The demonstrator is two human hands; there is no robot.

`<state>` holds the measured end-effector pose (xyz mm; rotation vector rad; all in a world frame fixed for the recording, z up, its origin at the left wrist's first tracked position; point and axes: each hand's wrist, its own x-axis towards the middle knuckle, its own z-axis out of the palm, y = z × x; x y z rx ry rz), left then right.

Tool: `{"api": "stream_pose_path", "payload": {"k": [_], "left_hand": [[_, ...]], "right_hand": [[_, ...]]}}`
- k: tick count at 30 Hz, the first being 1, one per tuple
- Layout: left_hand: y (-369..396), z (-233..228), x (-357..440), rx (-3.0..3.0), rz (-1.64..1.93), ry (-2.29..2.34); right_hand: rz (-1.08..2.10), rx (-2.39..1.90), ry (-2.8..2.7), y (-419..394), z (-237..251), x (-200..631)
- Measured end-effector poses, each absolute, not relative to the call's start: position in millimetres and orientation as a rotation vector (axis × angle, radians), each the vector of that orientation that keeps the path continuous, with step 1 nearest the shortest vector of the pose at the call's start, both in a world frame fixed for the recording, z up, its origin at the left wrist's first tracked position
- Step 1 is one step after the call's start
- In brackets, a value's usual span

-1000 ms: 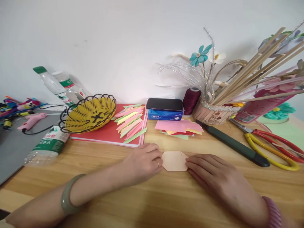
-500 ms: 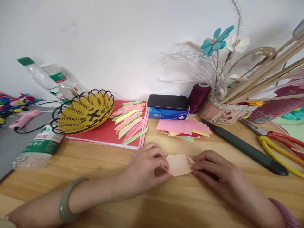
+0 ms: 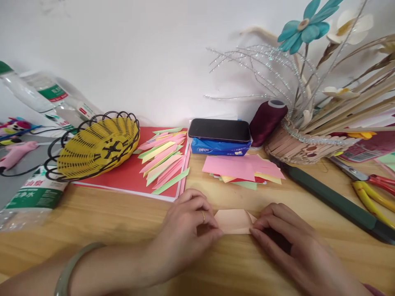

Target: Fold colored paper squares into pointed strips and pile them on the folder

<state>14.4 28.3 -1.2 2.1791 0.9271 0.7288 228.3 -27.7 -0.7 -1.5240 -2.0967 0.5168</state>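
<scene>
A small peach-coloured piece of paper [image 3: 233, 220] is stretched between my two hands, just above or on the wooden table; its near edge is straight and its far right corner is folded. My left hand [image 3: 193, 226], with a ring on one finger, pinches the paper's left end. At the right end, the thumb and fingers of my right hand [image 3: 279, 230] are closed on the folded corner. Past the paper lies a pile of pink, yellow and green paper pieces [image 3: 230, 165]. Folded paper strips [image 3: 165, 160] rest on a red sheet [image 3: 114, 177] to the left.
A yellow woven basket [image 3: 95, 150] and plastic bottles [image 3: 40, 189] stand left, near a pink glue gun [image 3: 18, 154]. At the back, a phone [image 3: 219, 129] tops a blue tissue pack [image 3: 216, 146]. Right are a thread cone [image 3: 265, 123], flower pot [image 3: 305, 146], dark green tool [image 3: 330, 197] and scissors [image 3: 367, 191].
The paper's near edge, pointed before, is now straight and folded over. Both hands still hold its ends. My view has tilted and shifted closer.
</scene>
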Motion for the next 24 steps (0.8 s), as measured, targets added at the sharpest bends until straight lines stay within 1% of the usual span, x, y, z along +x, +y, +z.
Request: {"api": "stream_pose_path", "payload": {"k": [4, 7, 13, 24], "left_hand": [[27.8, -2.7, 17.0, 2.165, 0.708, 0.956], [27.5, -0.7, 19.0, 2.16, 0.686, 0.975], [27.6, 4.9, 21.7, 2.109, 0.541, 1.021], [27.1, -0.8, 24.0, 2.095, 0.62, 1.024]], "right_hand": [[0.449, -1.516, -2.1, -26.5, 0.6, 227.1], [0.454, -1.53, -2.093, -27.4, -1.0, 227.8], [0.453, -1.545, -2.112, -24.9, -3.0, 227.6], [0.484, -1.559, -2.111, -28.0, -5.6, 228.3]]}}
